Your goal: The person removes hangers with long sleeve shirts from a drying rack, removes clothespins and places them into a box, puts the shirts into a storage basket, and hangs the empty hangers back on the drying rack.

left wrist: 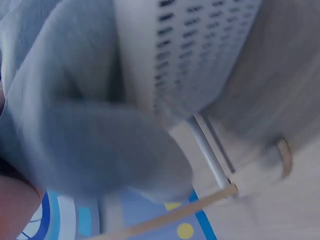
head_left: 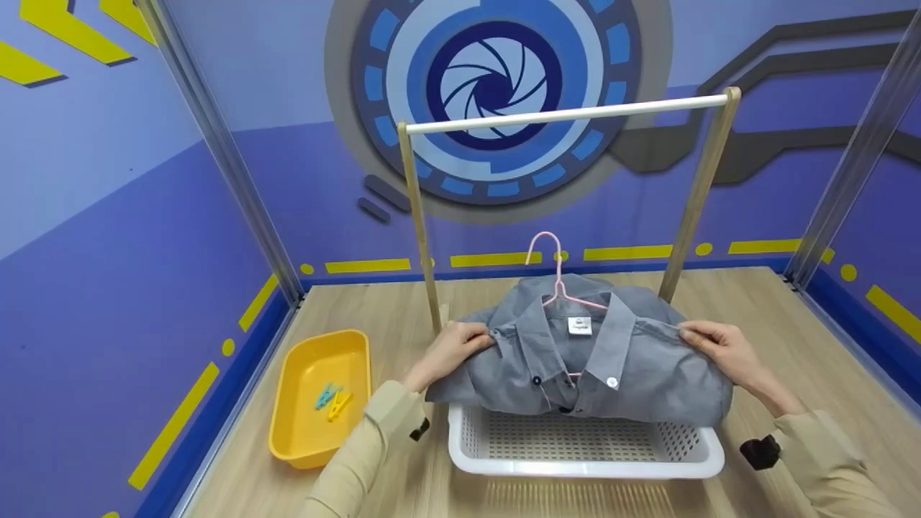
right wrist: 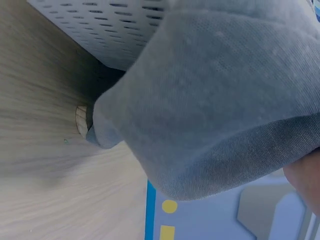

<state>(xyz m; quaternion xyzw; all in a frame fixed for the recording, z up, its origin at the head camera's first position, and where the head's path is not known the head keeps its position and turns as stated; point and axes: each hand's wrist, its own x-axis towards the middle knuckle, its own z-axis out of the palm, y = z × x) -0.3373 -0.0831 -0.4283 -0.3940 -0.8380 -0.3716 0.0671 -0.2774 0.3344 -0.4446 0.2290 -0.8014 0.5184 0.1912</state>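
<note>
A grey collared shirt (head_left: 662, 374) lies spread over the back of a white perforated basket (head_left: 586, 469). A pink hanger (head_left: 559, 270) sits inside its neck, with the hook rising above the collar. My left hand (head_left: 453, 349) pinches the shirt's left-side shoulder, and my right hand (head_left: 723, 352) pinches the other shoulder. In the left wrist view the grey cloth (left wrist: 100, 145) is blurred and only a bit of the hand shows at the edge. The right wrist view shows a hanging grey sleeve (right wrist: 210, 100) beside the basket.
Behind the shirt stands a wooden rack with a white rod (head_left: 568, 115). At the left, a yellow tray (head_left: 288, 403) holds a teal clothespin (head_left: 327, 396) and a yellow clothespin (head_left: 339, 406). Painted walls enclose the wooden table (head_left: 784, 309) at the back and sides.
</note>
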